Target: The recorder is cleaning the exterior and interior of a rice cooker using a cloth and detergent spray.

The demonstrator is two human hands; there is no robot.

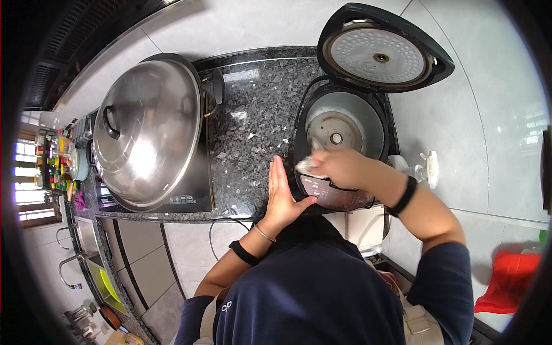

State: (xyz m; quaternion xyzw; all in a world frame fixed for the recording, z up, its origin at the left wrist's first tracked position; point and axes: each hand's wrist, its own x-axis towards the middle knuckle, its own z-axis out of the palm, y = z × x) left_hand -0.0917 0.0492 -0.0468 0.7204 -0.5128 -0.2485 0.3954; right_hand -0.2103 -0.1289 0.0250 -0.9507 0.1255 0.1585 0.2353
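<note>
A black rice cooker (340, 196) stands on the speckled granite counter with its lid (379, 54) raised. Its inner pot is out, so the metal heating plate (325, 127) at the bottom of the well shows. My right hand (343, 166) holds a crumpled whitish cloth (311, 167) at the front left rim of the well; the hand looks slightly blurred. Flat and with its fingers extended, my left hand (282, 200) rests against the cooker's left front side, its thumb by the control panel. Nothing is held in it.
Left on the counter (250, 129), a large wok with a domed metal lid (151, 129) sits on a black cooktop (194, 189). A white spray bottle (416, 170) stands right of the cooker. Beyond the wok are seasoning bottles (60, 159) and a sink (88, 235). A red bag (509, 282) lies far right.
</note>
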